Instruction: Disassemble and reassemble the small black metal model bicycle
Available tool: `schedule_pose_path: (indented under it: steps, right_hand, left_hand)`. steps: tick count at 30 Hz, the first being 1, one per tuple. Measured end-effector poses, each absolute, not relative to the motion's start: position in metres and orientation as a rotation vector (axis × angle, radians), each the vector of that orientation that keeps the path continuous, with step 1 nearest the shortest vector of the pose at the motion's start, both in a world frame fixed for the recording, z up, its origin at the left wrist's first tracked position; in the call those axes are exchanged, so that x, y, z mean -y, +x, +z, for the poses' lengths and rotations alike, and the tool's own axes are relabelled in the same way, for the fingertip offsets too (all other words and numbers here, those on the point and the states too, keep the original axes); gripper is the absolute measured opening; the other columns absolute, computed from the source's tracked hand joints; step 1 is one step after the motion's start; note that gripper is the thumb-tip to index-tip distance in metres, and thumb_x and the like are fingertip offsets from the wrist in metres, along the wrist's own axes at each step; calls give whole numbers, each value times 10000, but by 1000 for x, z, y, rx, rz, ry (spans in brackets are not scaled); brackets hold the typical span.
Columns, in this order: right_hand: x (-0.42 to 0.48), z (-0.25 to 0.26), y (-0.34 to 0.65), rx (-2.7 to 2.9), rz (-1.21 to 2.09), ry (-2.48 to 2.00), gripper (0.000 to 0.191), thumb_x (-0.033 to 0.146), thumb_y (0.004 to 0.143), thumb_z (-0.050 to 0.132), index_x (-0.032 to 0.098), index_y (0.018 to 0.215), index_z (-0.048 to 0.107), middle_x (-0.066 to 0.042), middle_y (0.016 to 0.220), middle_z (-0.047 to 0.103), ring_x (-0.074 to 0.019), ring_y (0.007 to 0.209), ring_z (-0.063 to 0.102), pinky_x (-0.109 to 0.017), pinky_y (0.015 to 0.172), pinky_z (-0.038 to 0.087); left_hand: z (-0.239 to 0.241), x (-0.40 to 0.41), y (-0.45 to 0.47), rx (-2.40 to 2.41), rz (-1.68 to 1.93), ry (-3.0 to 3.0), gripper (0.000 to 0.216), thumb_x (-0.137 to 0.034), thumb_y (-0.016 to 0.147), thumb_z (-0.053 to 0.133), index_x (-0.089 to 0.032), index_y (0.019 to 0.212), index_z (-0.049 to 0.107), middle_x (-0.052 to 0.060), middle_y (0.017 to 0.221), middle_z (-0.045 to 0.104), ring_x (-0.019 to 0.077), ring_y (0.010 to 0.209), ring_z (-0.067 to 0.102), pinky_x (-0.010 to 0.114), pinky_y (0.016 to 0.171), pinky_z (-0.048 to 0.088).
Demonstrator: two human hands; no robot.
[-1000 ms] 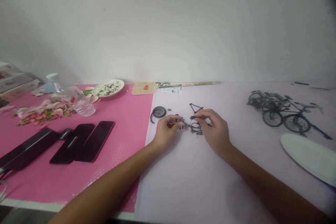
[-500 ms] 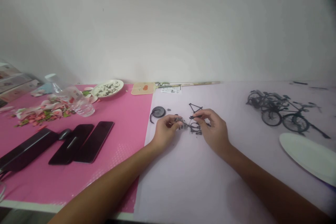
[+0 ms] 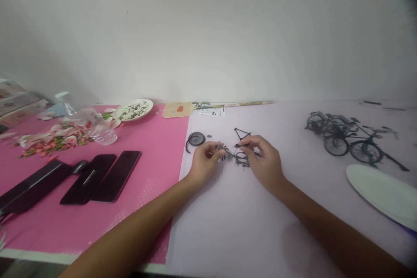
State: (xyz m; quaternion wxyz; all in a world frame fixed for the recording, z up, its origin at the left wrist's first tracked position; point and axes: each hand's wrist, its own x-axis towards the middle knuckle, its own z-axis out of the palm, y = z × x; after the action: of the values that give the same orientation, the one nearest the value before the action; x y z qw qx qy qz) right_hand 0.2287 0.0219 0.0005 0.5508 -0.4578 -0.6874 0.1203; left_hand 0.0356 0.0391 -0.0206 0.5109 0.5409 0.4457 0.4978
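Observation:
Small black model-bicycle parts (image 3: 240,157) lie on the pale table (image 3: 247,217) between my hands. My left hand (image 3: 204,162) pinches a tiny dark part at its fingertips. My right hand (image 3: 263,160) pinches a thin black piece (image 3: 239,145) that reaches toward the left hand; the two pieces meet between my fingertips. A black triangular frame piece (image 3: 243,133) lies just beyond my right hand. A small black wheel with a curved mudguard (image 3: 195,139) rests left of my left hand.
Finished black model bicycles (image 3: 350,138) stand at the right, with a white plate (image 3: 381,193) nearer me. On the pink mat (image 3: 153,173) lie dark phones (image 3: 104,177), a plastic bottle (image 3: 86,121), wrappers (image 3: 52,137) and a dish (image 3: 133,109). A small instruction sheet (image 3: 212,112) lies by the wall.
Both hands have stayed in place, with only slight finger movement bringing the two small pieces closer together. The view has shifted very little.

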Motion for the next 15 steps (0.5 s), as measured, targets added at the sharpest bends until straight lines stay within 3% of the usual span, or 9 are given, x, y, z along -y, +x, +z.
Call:
schedule_pose_path:
  steps: [15]
  right_hand:
    - [-22, 0, 229, 1647, 269, -1046, 131, 147, 983, 614, 242, 981, 704, -41, 1001, 707, -206, 863, 665, -367, 802, 550]
  left_hand:
    - [-24, -40, 36, -1081, 1209, 1303, 309, -328, 846, 769, -134, 1086, 746, 51, 818, 707, 143, 702, 623, 254, 665, 484]
